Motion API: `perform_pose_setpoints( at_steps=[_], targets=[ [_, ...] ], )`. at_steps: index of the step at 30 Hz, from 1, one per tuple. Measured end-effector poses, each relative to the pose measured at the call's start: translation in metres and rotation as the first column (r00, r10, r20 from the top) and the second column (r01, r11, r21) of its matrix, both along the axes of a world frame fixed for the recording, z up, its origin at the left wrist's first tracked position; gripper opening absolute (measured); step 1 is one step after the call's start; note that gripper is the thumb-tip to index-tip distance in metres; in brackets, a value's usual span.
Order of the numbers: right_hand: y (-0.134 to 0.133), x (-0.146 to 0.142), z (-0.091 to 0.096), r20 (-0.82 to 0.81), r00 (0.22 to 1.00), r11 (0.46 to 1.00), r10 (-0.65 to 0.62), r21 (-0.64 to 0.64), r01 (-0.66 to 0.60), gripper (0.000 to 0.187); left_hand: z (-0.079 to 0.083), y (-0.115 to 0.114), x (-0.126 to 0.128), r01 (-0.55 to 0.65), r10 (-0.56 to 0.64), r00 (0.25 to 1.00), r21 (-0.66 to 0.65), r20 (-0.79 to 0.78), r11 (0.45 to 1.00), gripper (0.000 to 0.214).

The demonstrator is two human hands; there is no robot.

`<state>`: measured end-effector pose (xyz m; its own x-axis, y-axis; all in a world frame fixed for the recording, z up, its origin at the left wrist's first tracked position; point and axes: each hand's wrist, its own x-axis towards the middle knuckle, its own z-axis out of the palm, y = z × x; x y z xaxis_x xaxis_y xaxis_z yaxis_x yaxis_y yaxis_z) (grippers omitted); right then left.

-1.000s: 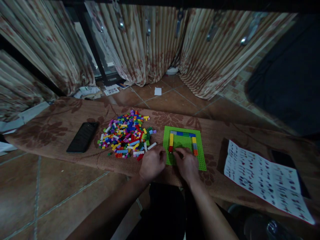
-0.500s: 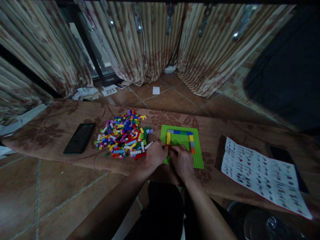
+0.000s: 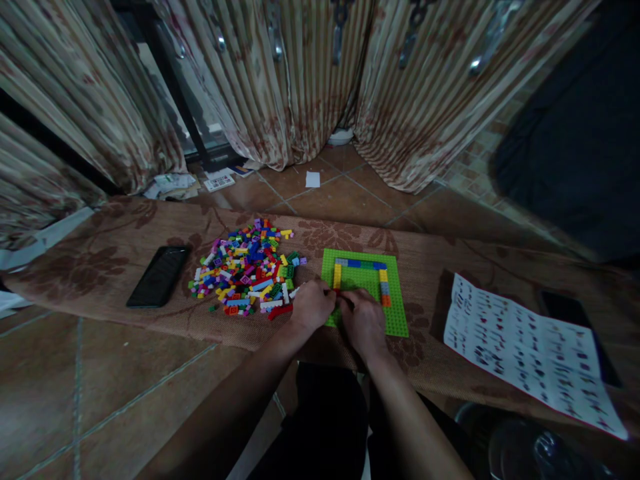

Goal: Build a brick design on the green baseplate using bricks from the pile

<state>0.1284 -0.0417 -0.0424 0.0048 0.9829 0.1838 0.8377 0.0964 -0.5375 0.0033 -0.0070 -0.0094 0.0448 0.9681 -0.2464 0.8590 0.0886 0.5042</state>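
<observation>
A green baseplate point(image 3: 400, 313) lies on the cloth, bearing a partial frame of toy bricks. Along its far side runs a row of blue, grey and green bricks point(image 3: 359, 265). Yellow bricks point(image 3: 337, 275) form the left side; yellow, grey and orange bricks point(image 3: 385, 289) form the right. My left hand point(image 3: 314, 304) is closed at the plate's left edge, fingertips on a red toy brick point(image 3: 337, 291) at the near end of the yellow ones. Close against it, my right hand point(image 3: 364, 321) is closed too, its fingertips meeting the same brick. My fingers cover most of it.
A pile of loose, many-coloured toy bricks point(image 3: 250, 267) lies left of the plate. Farther left is a black phone point(image 3: 159, 277). On the right, a printed sheet point(image 3: 525, 353) partly covers a dark flat object point(image 3: 570, 310). Striped curtains point(image 3: 310, 87) hang beyond the bench.
Both hands stay at the plate's left side, with only slight finger movement around the red toy brick. The view has shifted very slightly.
</observation>
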Motion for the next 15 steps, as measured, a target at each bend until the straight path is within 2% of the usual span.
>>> perform_pose_setpoints(
  at_steps=[8,15],
  targets=[
    [0.0011,-0.001,-0.0008,-0.011,0.999,0.999,-0.034,-0.004,0.034,0.025,0.0019,0.0045,-0.0003,0.016,-0.016,1.0,-0.015,0.018,1.0,0.023],
    [0.0031,-0.003,-0.0052,-0.052,0.988,0.989,-0.143,-0.034,0.142,0.023,0.0006,0.0093,0.0013,0.009,-0.008,1.0,-0.045,0.014,0.999,0.023]
  ],
)
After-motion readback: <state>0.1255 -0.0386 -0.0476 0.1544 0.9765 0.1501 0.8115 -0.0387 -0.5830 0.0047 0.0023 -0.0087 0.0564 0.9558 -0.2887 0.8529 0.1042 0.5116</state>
